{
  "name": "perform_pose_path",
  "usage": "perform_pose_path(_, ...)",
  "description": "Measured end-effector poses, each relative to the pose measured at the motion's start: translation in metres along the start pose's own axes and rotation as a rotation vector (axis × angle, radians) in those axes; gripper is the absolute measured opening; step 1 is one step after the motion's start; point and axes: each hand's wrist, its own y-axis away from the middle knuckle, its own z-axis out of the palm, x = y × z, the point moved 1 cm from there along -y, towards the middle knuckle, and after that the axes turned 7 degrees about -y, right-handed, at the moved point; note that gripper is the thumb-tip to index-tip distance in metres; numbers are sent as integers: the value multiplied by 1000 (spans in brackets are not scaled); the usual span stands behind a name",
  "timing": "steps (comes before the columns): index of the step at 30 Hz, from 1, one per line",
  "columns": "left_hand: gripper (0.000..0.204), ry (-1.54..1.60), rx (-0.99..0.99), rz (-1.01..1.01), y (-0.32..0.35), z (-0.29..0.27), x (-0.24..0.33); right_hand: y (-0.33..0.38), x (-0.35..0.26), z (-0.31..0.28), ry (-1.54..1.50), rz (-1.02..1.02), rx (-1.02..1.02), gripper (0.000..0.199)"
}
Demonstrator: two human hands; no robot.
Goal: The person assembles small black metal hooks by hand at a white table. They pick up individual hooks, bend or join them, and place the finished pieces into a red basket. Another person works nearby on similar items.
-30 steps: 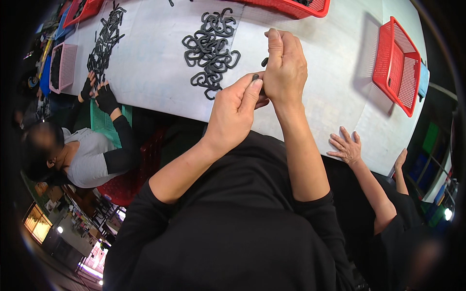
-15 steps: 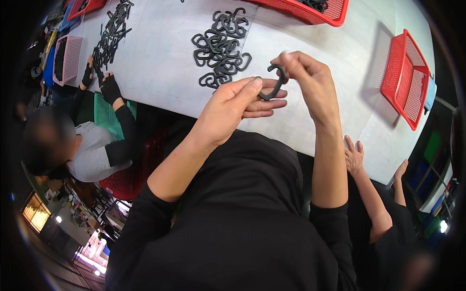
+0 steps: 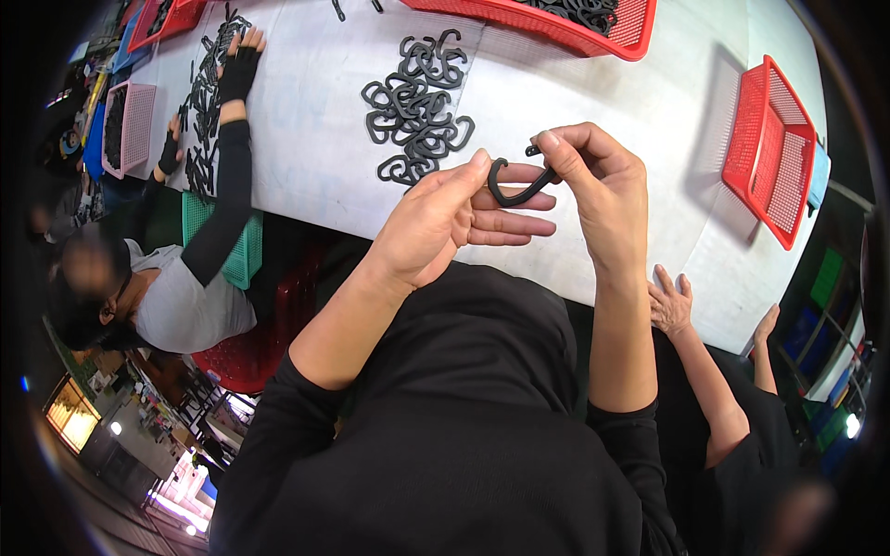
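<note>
Between finger and thumb of my right hand (image 3: 598, 190) is a black C-shaped hook (image 3: 515, 198), gripped at its right side, with one end poking up past the fingertips. Its rounded left part lies in front of the stretched fingers of my left hand (image 3: 436, 218). The left thumb is raised beside the hook's free end and appears apart from it; that palm is turned toward the hook. Beyond my hands, a loose pile of similar black hooks (image 3: 408, 107) lies on the white table (image 3: 315, 120).
A red basket (image 3: 640, 37) with black pieces stands at the far edge, another red basket (image 3: 774, 157) at the right. On the left a co-worker's gloved hand (image 3: 239, 74) reaches over small black parts (image 3: 201, 171). Another person's hand (image 3: 671, 301) rests on the table's near right.
My left thumb has come off the hook, and its fingers are spread. The hook has turned in my right hand's pinch. The co-worker at left has stretched an arm farther across the table.
</note>
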Motion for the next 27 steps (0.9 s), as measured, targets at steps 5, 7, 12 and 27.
perform_pose_path(5, 41, -19, 50, 157, -1, -2, -1, 1, -1, -2, -171, -31, -60, 15)
perform_pose_path(7, 42, -186, 192, 323, 1, 3, -1, 2, 1, -3, -279, 5, -101, 16)
perform_pose_path(12, 54, -677, 377, 657, 4, 2, -5, 3, 0, -4, -384, 97, -148, 20)
perform_pose_path(27, 31, -853, 686, 562, -54, -77, -26, -85, -9, -23, 86, -201, 210, 18)
